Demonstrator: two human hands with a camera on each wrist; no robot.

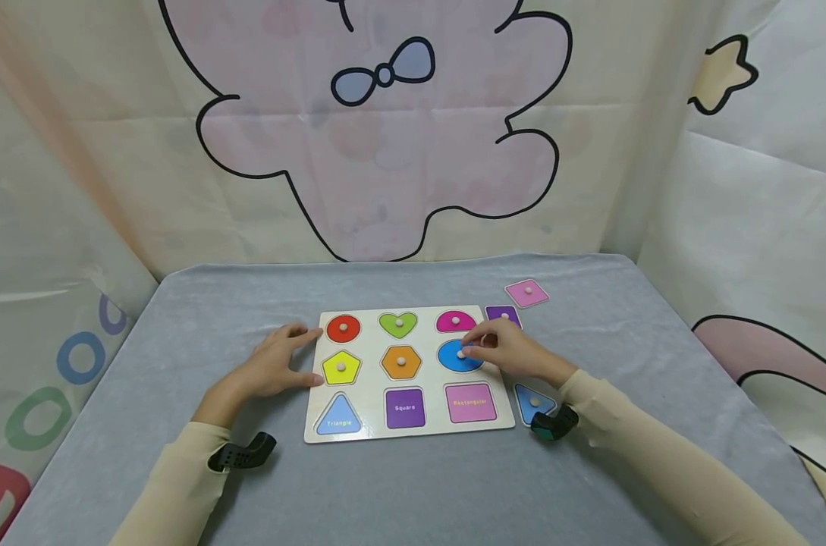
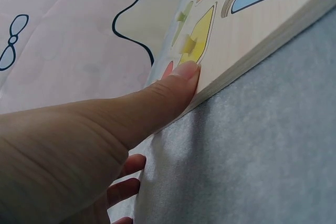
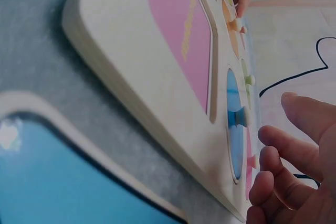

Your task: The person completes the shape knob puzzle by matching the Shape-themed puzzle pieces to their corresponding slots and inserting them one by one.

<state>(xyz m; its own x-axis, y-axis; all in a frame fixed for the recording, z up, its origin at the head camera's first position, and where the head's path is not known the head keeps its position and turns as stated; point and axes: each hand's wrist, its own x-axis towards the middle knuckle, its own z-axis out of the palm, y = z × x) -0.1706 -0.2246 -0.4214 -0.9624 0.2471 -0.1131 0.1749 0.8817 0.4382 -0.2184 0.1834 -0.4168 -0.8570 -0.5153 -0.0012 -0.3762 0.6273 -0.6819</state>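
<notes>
A wooden shape puzzle board lies flat on the table. My left hand steadies its left edge, fingers spread and thumb on the rim beside the yellow pentagon. Over the board's right side is my right hand, beside the blue oval, which sits in its recess. In the right wrist view, a gap separates the loosely bent fingers from the oval's knob; they hold nothing. Red circle, green heart, magenta semicircle and orange hexagon also fill recesses.
Loose knobbed pieces lie right of the board: a pink rectangle, a purple square and a blue triangle near the right wrist. Printed triangle, square and rectangle recesses line the board's near side.
</notes>
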